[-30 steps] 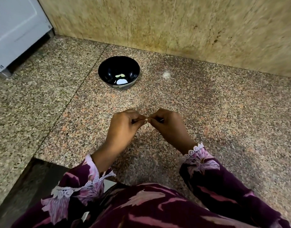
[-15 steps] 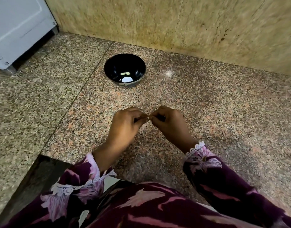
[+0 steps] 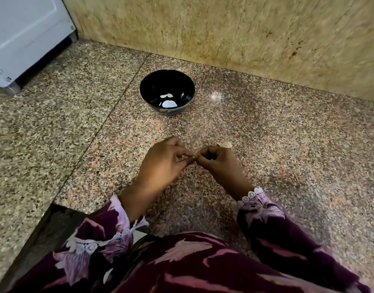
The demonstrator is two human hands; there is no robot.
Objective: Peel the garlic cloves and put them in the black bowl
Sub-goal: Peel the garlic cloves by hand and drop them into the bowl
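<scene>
The garlic clove (image 3: 194,161) sits between my two hands, almost wholly hidden; only a pale sliver shows where the fingertips meet, a little above the surface (image 3: 287,144) and well short of the black bowl (image 3: 148,92); my left hand (image 3: 167,161) pinches it with curled fingers and thumb, and my right hand (image 3: 218,163) pinches the other end in the same way; I cannot tell how much skin is left on it. I judge that I am mid-peel; to do it well I would hold the clove firm with one hand and pull the dry skin away in small strips with the other, gently, so the smooth clove does not slip out. The bowl is round, deep and glossy; it holds two small pale green peeled cloves (image 3: 167,95) and a white glint of light. Just beyond my right hand lies a papery, beige scrap of garlic skin (image 3: 225,144). The surface is polished speckled granite in pink, grey and black; behind it rises a mottled yellowish stone wall (image 3: 245,30). My sleeves (image 3: 264,210) are dark purple, floral, with white lace cuffs.
</scene>
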